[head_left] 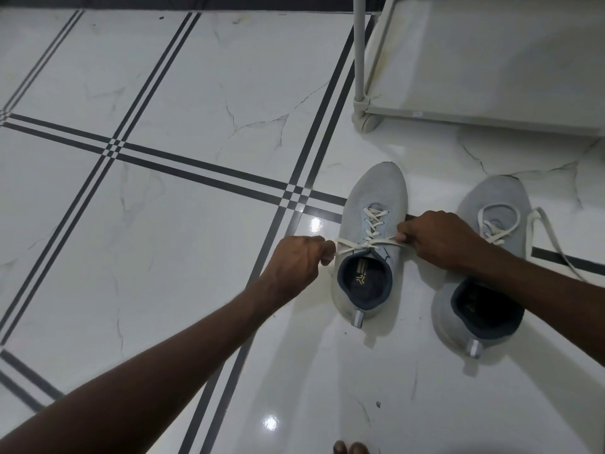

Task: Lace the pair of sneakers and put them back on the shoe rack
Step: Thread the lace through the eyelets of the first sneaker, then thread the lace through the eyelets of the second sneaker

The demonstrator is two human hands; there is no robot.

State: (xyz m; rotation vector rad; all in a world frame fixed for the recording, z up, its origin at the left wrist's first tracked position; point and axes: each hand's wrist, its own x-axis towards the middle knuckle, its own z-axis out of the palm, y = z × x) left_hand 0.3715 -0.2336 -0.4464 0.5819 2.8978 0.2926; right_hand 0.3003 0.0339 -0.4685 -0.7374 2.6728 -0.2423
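**Ana:** Fingers (327, 253) on the left hand (294, 260) are pinching shut on one end of the lace (370, 243), and the right hand (438, 237) is doing the same on the other end — both are drawing it out flat across the top eyelets.

**Ben:** And that is pulling sideways, away from the tongue, which I'd judge is to cinch a first knot or take up slack before a bow.

**Ana:** The left sneaker (370, 247) is sitting upright on the floor (196, 208), toe pointing away, cream flat lace criss-crossing neatly up a pale grey knit upper, with a dark padded collar around the opening.

**Ben:** Just beside it the right sneaker (484, 267) is waiting — the right forearm is crossing over its middle, and its lace is lying in loose loops, one long end trailing off onto the tiles.

**Ana:** So that one looks less finished to me.

**Ben:** Glossy marble-look tiles with dark striped borders are bouncing the light, so the soles could slide under a hard tug.

**Ana:** And the shoe rack (425, 113) is standing near, beyond the toes — pale tube post, rounded foot, flat shelf, close enough for an easy return.
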